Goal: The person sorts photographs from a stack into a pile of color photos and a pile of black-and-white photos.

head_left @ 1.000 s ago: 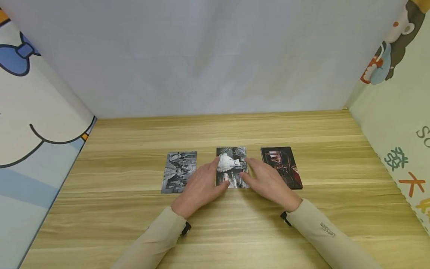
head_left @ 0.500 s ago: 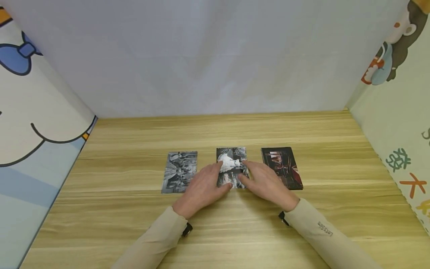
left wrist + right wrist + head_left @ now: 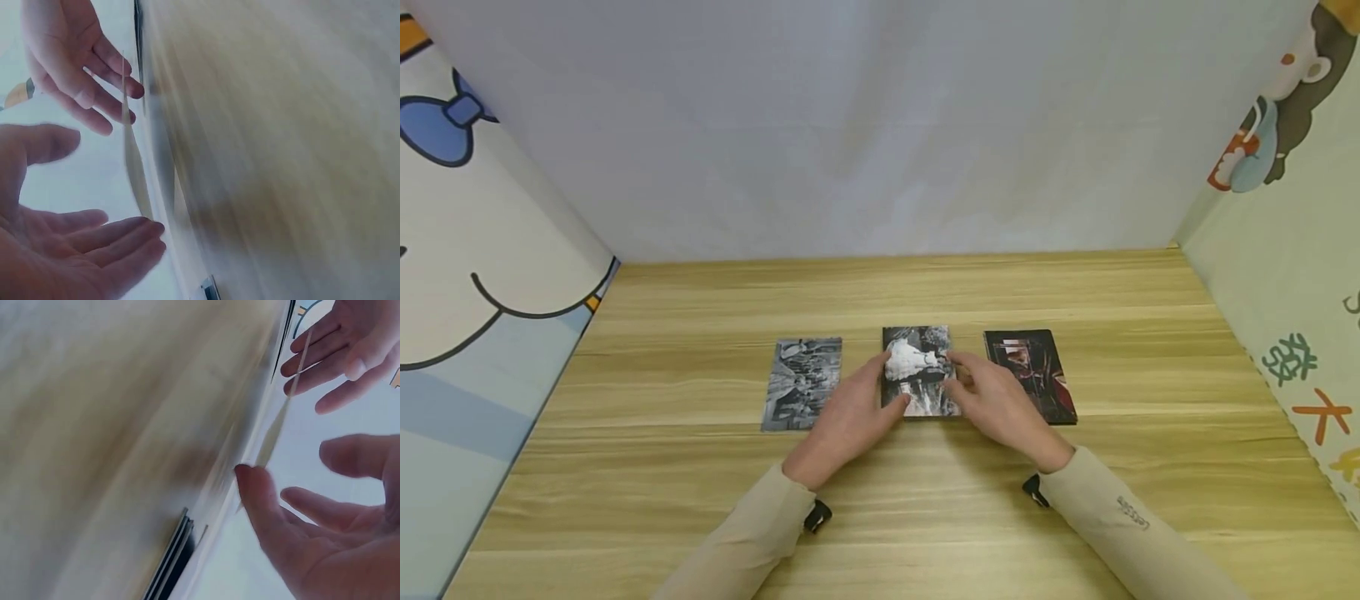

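A black-and-white picture card (image 3: 921, 375) with a white dress on it is in the middle of the head view. My left hand (image 3: 848, 417) touches its left edge with straight fingertips, the thumb apart from the fingers. On the opposite edge, my right hand (image 3: 1006, 408) has its fingertips, thumb also spread away. Edge-on in the left wrist view, the thin card (image 3: 134, 165) bows slightly and stands a little off the tabletop between both hands. In the right wrist view, the right index finger (image 3: 256, 487) reaches the card's end.
Another grey picture card (image 3: 803, 383) lies left of the left hand. A dark stack of cards (image 3: 1033, 375) lies to the right, partly behind the right hand; its layers (image 3: 172, 556) show from the right wrist. The wooden table (image 3: 880, 517) ends at a white backdrop (image 3: 880, 150).
The middle card has risen slightly and shifted a touch toward the far side. Both thumbs have drawn outward a little. The side cards stay put.
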A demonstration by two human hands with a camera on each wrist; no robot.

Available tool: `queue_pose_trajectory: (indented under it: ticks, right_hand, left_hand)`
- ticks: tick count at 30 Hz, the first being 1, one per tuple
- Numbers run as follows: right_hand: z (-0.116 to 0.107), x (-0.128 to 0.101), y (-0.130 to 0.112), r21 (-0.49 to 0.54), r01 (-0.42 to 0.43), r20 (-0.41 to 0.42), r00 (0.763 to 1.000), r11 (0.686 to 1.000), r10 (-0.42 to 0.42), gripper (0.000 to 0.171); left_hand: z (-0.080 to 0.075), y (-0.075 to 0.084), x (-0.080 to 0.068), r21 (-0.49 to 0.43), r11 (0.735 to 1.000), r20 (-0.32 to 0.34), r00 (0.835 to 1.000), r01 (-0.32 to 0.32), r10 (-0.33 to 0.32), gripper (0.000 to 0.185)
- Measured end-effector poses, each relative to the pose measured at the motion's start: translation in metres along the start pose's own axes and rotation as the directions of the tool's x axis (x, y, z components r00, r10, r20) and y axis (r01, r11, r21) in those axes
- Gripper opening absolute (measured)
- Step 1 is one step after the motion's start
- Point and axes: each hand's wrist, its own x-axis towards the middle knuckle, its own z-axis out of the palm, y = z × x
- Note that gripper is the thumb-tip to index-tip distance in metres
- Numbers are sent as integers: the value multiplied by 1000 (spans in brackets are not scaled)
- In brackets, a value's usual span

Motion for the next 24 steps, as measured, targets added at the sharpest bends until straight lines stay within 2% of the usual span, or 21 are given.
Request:
queue_pose_trajectory:
  ticks: [5,13,19,24]
  right_hand:
    - [1,-1,1,101,2,-35,999,995,2,49]
    - [4,-1,-2,190,8,-91,996,982,10,54]
    - [7,1,-8,227,19,-116,993,974,8,59]
    - [11,2,-12,239,10,-122,992,971,20,68]
  left_hand:
    - [-3,-2,-2,-117,993,-100,995,-19,7,69]
    - [-2,-7,-4,-296,954,-199,980,-52,-8,64]
    - [-5,-10,-8,-332,938,-275,962,-97,3,61]
    - [-10,-11,-12,-364,928,-274,961,-75,-30,63]
